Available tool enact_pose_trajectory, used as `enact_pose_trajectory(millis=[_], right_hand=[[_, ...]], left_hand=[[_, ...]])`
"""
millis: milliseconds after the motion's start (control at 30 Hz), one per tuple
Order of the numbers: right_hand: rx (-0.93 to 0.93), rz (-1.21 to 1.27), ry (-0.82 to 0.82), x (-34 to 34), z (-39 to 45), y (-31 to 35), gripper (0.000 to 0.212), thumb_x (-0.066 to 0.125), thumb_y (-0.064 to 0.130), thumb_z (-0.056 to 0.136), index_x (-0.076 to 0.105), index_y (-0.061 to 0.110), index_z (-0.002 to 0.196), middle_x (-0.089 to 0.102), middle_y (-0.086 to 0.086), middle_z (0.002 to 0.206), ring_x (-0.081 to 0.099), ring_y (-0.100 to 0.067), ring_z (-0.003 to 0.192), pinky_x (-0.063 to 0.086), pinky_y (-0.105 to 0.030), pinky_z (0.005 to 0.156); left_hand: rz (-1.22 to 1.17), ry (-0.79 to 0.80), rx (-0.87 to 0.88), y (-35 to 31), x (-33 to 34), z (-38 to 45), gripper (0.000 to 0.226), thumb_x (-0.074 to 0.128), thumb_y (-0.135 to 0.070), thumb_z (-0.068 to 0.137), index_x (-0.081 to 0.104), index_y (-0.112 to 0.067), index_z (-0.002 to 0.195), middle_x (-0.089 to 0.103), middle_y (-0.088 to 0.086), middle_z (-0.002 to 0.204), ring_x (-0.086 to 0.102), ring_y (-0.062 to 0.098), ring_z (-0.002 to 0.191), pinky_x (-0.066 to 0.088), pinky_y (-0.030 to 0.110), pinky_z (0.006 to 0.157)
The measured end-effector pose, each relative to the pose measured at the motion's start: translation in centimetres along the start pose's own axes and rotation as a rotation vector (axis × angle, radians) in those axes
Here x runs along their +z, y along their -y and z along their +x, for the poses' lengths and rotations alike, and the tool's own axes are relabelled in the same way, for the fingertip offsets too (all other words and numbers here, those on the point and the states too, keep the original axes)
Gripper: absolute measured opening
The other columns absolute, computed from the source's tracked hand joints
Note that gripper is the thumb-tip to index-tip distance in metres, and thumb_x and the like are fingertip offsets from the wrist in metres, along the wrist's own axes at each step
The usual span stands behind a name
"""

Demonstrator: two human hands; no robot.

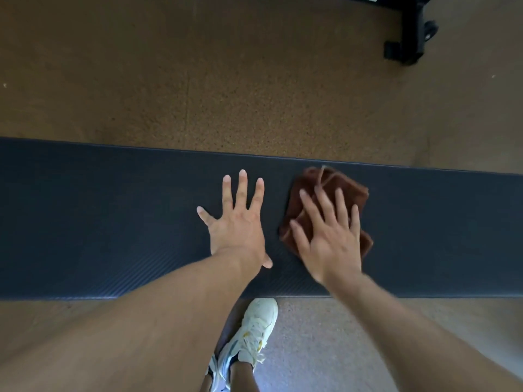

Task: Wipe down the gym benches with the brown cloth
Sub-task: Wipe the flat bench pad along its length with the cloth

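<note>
A long dark padded gym bench (99,222) runs across the view from left to right. The brown cloth (331,182) lies crumpled on its top, right of centre. My right hand (328,236) presses flat on the cloth with straight, spread fingers and looks slightly blurred. My left hand (237,222) rests flat on the bare bench pad just left of the cloth, fingers spread wide.
Speckled brown rubber floor (226,80) lies beyond the bench. A black equipment base with a wheel (410,32) stands at the top right. My white sneaker (252,335) is on the floor under the near bench edge.
</note>
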State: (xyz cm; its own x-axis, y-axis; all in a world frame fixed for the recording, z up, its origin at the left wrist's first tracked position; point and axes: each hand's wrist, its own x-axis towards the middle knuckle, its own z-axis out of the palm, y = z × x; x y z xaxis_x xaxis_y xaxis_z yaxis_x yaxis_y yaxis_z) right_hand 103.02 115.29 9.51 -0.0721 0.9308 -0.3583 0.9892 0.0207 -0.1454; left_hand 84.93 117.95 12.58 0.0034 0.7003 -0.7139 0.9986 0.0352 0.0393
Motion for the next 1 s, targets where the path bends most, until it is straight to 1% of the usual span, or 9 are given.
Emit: enact_pose_trajectory(millis=[167, 300, 400, 567, 733, 800, 867, 933, 1000], right_hand=[[0.174, 0.079, -0.035, -1.3, 6.1, 2.0, 0.062, 0.022, 0.060, 0.106, 0.013, 0.041, 0.164, 0.005, 0.012, 0.175, -0.008, -0.020, 0.162, -0.004, -0.053, 0.129], [0.172, 0.058, -0.107, 0.8, -1.9, 1.3, 0.059, 0.028, 0.049, 0.105, 0.029, 0.036, 0.162, 0.025, 0.006, 0.172, 0.011, -0.022, 0.161, 0.012, -0.054, 0.129], [0.227, 0.047, -0.035, 3.1, -8.8, 0.8, 0.057, 0.032, 0.046, 0.104, 0.034, 0.034, 0.160, 0.035, 0.001, 0.168, 0.014, -0.024, 0.161, 0.018, -0.058, 0.127], [0.226, 0.011, 0.039, 2.9, -7.8, 0.0, 0.060, 0.023, 0.054, 0.104, 0.016, 0.039, 0.163, 0.021, 0.002, 0.172, 0.003, -0.025, 0.162, 0.007, -0.054, 0.129], [0.317, 0.144, 0.052, -0.5, 0.5, -1.5, 0.064, 0.020, 0.062, 0.104, 0.003, 0.043, 0.164, 0.002, 0.008, 0.175, -0.015, -0.022, 0.161, -0.009, -0.054, 0.128], [0.323, 0.159, 0.059, -2.0, 4.3, -2.1, 0.065, 0.021, 0.062, 0.105, 0.001, 0.043, 0.164, -0.004, 0.011, 0.175, -0.019, -0.021, 0.160, -0.011, -0.055, 0.128], [0.276, 0.148, 0.029, -2.5, 5.8, -2.9, 0.063, 0.020, 0.059, 0.107, 0.004, 0.041, 0.165, -0.006, 0.013, 0.175, -0.018, -0.020, 0.160, -0.010, -0.054, 0.128], [0.217, 0.149, -0.029, -1.7, 4.4, -3.5, 0.059, 0.019, 0.054, 0.109, 0.010, 0.039, 0.165, 0.000, 0.012, 0.175, -0.011, -0.018, 0.161, -0.006, -0.051, 0.130], [0.197, 0.134, -0.096, 0.0, 0.5, -3.9, 0.057, 0.019, 0.050, 0.109, 0.020, 0.037, 0.165, 0.010, 0.010, 0.175, -0.001, -0.017, 0.162, 0.001, -0.050, 0.131]], left_hand=[[0.015, -0.018, 0.013, 0.0, 0.3, 0.0, 0.165, 0.090, -0.066, 0.056, -0.039, -0.027, 0.151, -0.045, 0.005, 0.160, -0.034, 0.033, 0.151, 0.021, 0.075, 0.116], [0.010, -0.002, 0.014, 0.1, 0.1, -0.1, 0.165, 0.089, -0.066, 0.056, -0.039, -0.026, 0.151, -0.045, 0.006, 0.160, -0.034, 0.034, 0.151, 0.022, 0.075, 0.115], [0.002, -0.004, 0.021, 0.0, 0.0, -0.2, 0.165, 0.089, -0.066, 0.057, -0.040, -0.025, 0.151, -0.046, 0.007, 0.159, -0.034, 0.035, 0.151, 0.022, 0.076, 0.115], [0.001, -0.022, 0.018, -0.1, 0.1, 0.0, 0.165, 0.088, -0.068, 0.056, -0.040, -0.025, 0.151, -0.045, 0.008, 0.160, -0.033, 0.036, 0.151, 0.023, 0.075, 0.115], [-0.098, -0.001, 0.007, -0.4, 0.3, 0.3, 0.166, 0.094, -0.059, 0.056, -0.039, -0.027, 0.151, -0.047, 0.006, 0.158, -0.037, 0.034, 0.150, 0.014, 0.079, 0.115], [-0.145, -0.022, 0.029, 0.0, 0.6, -0.2, 0.158, 0.093, -0.055, 0.061, -0.033, -0.029, 0.154, -0.043, 0.004, 0.161, -0.037, 0.032, 0.150, 0.005, 0.077, 0.117], [-0.169, -0.107, 0.082, 0.1, 1.5, -1.1, 0.140, 0.086, -0.053, 0.072, -0.021, -0.029, 0.159, -0.033, 0.004, 0.166, -0.030, 0.031, 0.153, -0.004, 0.066, 0.123], [-0.216, -0.187, 0.169, -0.5, 3.1, -3.0, 0.115, 0.076, -0.050, 0.085, -0.006, -0.028, 0.164, -0.022, 0.003, 0.170, -0.023, 0.026, 0.156, -0.007, 0.054, 0.127], [-0.269, -0.214, 0.262, -1.9, 4.9, -5.3, 0.101, 0.068, -0.045, 0.092, -0.002, -0.028, 0.164, -0.021, 0.001, 0.171, -0.024, 0.023, 0.156, -0.008, 0.047, 0.128]])
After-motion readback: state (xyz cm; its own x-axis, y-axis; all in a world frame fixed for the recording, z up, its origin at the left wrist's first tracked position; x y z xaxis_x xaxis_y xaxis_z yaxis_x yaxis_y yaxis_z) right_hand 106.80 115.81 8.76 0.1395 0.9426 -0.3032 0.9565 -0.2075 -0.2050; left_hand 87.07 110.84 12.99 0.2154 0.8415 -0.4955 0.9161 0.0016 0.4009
